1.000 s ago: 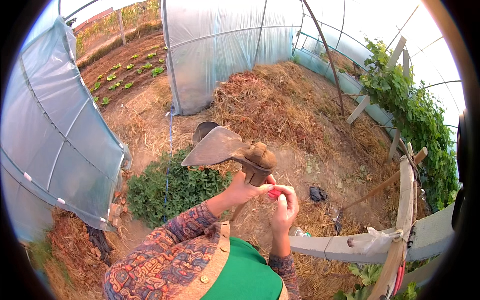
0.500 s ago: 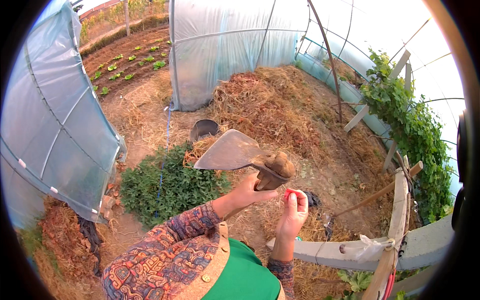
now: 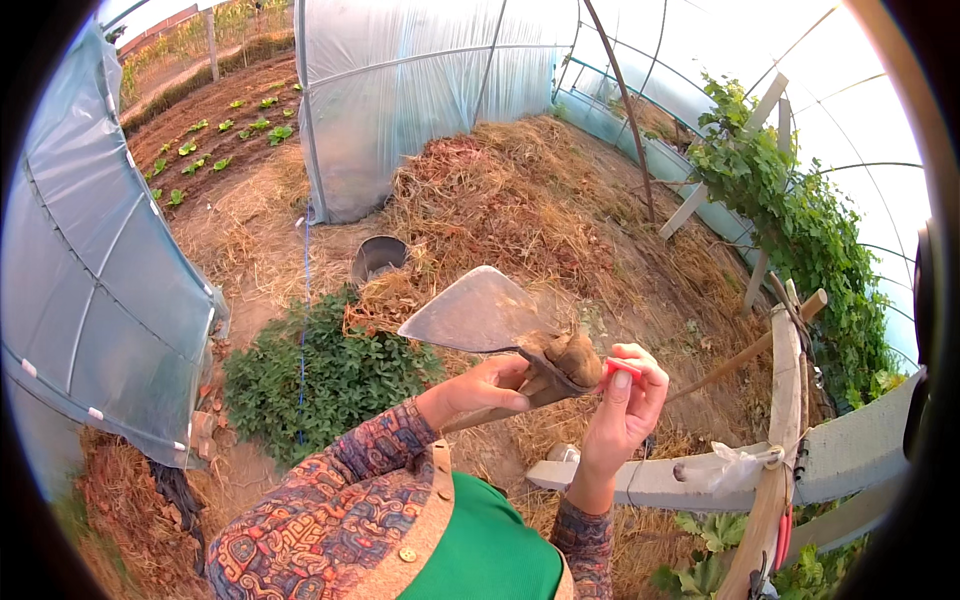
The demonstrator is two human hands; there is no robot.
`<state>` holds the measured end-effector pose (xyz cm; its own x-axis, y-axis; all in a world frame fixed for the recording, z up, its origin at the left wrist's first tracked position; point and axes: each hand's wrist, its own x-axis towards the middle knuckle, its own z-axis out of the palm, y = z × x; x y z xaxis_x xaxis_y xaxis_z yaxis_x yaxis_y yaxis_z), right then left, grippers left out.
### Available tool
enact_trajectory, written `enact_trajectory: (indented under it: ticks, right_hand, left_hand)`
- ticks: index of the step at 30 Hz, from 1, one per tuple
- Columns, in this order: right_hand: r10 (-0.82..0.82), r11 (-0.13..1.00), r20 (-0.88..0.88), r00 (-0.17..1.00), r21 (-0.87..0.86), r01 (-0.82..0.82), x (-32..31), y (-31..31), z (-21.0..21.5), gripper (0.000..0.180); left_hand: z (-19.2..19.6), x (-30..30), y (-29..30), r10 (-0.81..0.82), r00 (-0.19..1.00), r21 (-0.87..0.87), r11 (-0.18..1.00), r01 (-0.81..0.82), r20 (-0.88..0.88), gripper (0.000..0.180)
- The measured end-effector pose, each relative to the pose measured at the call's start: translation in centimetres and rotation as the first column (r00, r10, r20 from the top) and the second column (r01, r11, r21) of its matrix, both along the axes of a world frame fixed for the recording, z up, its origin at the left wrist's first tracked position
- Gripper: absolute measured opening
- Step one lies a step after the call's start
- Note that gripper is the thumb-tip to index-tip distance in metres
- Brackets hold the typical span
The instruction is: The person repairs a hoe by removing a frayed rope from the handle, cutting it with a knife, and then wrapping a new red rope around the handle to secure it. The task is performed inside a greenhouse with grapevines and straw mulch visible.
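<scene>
A hoe with a broad, worn metal blade is held in front of me, its blade pointing to the far left. My left hand is closed round its wooden handle just below the head. At the head, a rounded, knobbly wooden end sticks out of the metal socket. My right hand pinches a small red piece between thumb and fingers, right beside that wooden end. Whether the red piece touches the hoe is hard to tell.
A leafy green plant grows below the hoe at left, near a dark bucket. Dry straw is heaped beyond. On the right stand a wooden post, a pale beam and a climbing vine. Plastic sheeting hangs at left.
My right hand has moved up and right with the red piece, now close by the hoe's wooden end. The hoe head has tilted and shifted slightly right; the surroundings have slid left.
</scene>
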<state>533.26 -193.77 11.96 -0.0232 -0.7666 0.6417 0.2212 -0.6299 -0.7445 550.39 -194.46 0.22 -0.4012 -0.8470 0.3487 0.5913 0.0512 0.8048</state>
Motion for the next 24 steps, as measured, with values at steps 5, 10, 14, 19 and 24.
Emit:
enact_trajectory:
  ticks: [5,10,14,19,24]
  right_hand:
    - [-0.042,0.999,-0.065,0.997,-0.035,0.039,-0.1,0.2,-0.3,0.010]
    - [-0.061,0.996,-0.108,0.992,-0.071,0.054,-0.4,0.5,0.0,0.009]
    - [-0.094,0.991,-0.169,0.981,-0.115,0.075,-0.9,0.1,0.8,0.008]
    - [-0.129,0.976,-0.294,0.947,-0.208,0.068,-1.9,-0.6,2.2,0.010]
    - [-0.127,0.984,-0.295,0.947,-0.159,0.082,-1.3,-0.8,2.6,0.010]
  left_hand:
    - [-0.4,-0.3,0.0,-0.055,0.998,0.047,0.997,0.056,-0.010,0.078]
    - [0.7,-0.4,0.5,-0.052,0.996,0.074,0.996,0.058,-0.078,0.061]
    - [1.9,-1.1,0.9,0.033,0.993,0.113,0.993,-0.020,-0.109,0.053]
    - [-0.6,-2.6,1.2,0.190,0.982,0.166,0.969,-0.184,-0.018,0.051]
    - [1.1,-3.5,2.3,0.129,0.974,0.136,0.978,-0.156,0.187,0.050]
